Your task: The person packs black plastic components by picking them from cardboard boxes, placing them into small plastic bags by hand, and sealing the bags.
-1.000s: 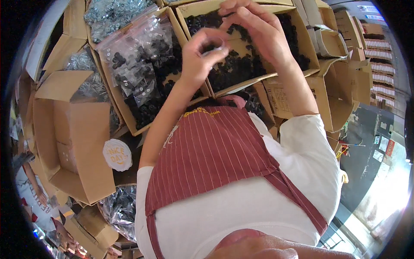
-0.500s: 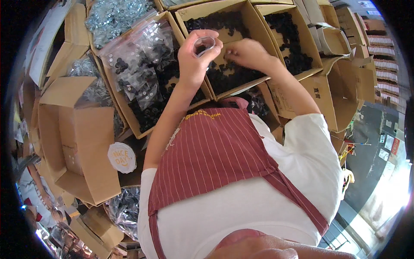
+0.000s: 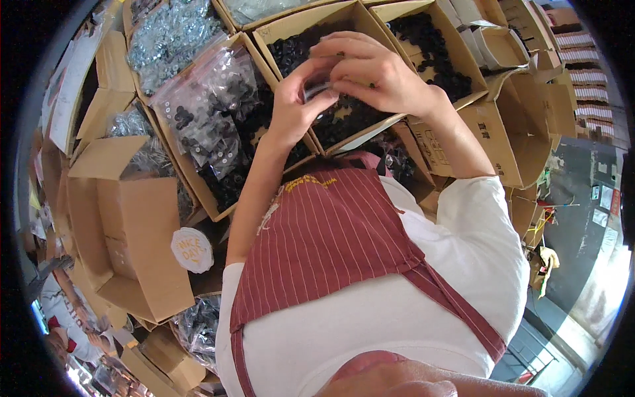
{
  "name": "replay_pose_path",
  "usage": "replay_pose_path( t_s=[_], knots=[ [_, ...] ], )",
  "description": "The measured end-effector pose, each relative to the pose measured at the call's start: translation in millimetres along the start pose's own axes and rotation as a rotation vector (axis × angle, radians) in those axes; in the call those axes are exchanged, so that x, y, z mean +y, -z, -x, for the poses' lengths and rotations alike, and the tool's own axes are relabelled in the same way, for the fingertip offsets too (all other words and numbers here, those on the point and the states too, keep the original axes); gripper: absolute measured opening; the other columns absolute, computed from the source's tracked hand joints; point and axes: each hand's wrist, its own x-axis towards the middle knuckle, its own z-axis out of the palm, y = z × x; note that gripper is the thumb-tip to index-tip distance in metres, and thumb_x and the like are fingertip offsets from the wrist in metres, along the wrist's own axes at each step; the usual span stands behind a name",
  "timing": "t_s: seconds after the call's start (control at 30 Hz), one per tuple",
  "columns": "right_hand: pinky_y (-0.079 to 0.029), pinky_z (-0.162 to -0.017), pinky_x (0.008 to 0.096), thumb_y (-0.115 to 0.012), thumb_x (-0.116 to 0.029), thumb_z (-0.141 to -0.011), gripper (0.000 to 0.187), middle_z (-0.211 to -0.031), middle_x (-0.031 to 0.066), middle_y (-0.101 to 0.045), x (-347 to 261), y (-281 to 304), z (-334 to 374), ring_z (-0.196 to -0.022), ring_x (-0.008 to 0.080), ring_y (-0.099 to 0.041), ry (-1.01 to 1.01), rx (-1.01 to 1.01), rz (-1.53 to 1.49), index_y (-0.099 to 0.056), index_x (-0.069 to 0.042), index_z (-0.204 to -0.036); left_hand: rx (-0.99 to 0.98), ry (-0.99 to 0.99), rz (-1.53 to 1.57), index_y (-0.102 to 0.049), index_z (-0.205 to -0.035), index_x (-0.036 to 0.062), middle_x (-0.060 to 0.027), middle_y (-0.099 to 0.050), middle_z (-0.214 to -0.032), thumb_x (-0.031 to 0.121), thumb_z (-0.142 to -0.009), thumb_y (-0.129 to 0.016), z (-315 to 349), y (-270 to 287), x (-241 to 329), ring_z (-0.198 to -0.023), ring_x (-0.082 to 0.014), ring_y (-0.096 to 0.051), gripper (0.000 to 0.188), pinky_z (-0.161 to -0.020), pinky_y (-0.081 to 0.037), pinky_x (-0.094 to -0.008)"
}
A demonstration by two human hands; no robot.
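Wrapped in my left hand is a small clear plastic holder with a rounded opening; whether it is a bag or a cup I cannot tell. My right hand reaches over that opening with bent fingers, its fingertips close to the left thumb. Anything pinched in it is hidden. Both hands are above a cardboard box that holds many small black round parts.
Another box of black parts adjoins on the right. To the left, clear bags of black parts fill a box, with clear-bagged pieces behind. An open carton stands at lower left, and another carton at right.
My right hand has risen from the black parts and moved left to the clear plastic holder. The left hand has stayed in nearly the same place, still gripping it.
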Motion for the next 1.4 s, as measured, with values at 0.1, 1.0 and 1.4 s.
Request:
replay_pose_path(
  t_s=[0.1, 1.0, 1.4],
  knots=[
    [-0.054, -0.074, 0.0351, -0.070, -0.010, -0.085, 0.013, -0.098, 0.0122, -0.066, -6, 0, 16, -0.086, 0.0292, -0.066, -0.376, 0.059, -0.108, -0.067, 0.000, -0.094, 0.134, 0.088, 0.002, -0.067, -0.116, -0.0035, -0.0055, -0.070, -0.102, 0.005, -0.094, -0.063, -2, 0, 3, -0.089, -0.0100, -0.062, 0.024, -0.082, -0.049, -0.0242],
    [-0.048, -0.067, 0.0416, -0.061, -0.012, -0.092, 0.014, -0.082, 0.0161, -0.057, -82, 10, 72, -0.077, 0.0368, -0.060, -0.591, 0.054, -0.037, -0.054, 0.001, -0.090, 0.014, -0.086, -0.192, -0.063, -0.092, -0.0004, 0.0004, -0.065, -0.081, 0.002, -0.092, -0.064, 10, -16, -2, -0.073, -0.0042, -0.058, 0.003, -0.066, -0.046, -0.0189],
    [-0.046, -0.065, 0.0249, -0.064, -0.017, -0.095, 0.021, -0.074, 0.0025, -0.062, -96, 98, 134, -0.070, 0.0079, -0.055, -1.202, 0.364, -0.352, -0.065, 0.003, -0.093, 0.578, 0.102, -0.935, -0.066, -0.106, -0.0013, -0.0123, -0.069, -0.104, 0.009, -0.095, -0.060, 102, 25, 189, -0.096, -0.0179, -0.064, 0.016, -0.088, -0.050, -0.0312]
  ],
)
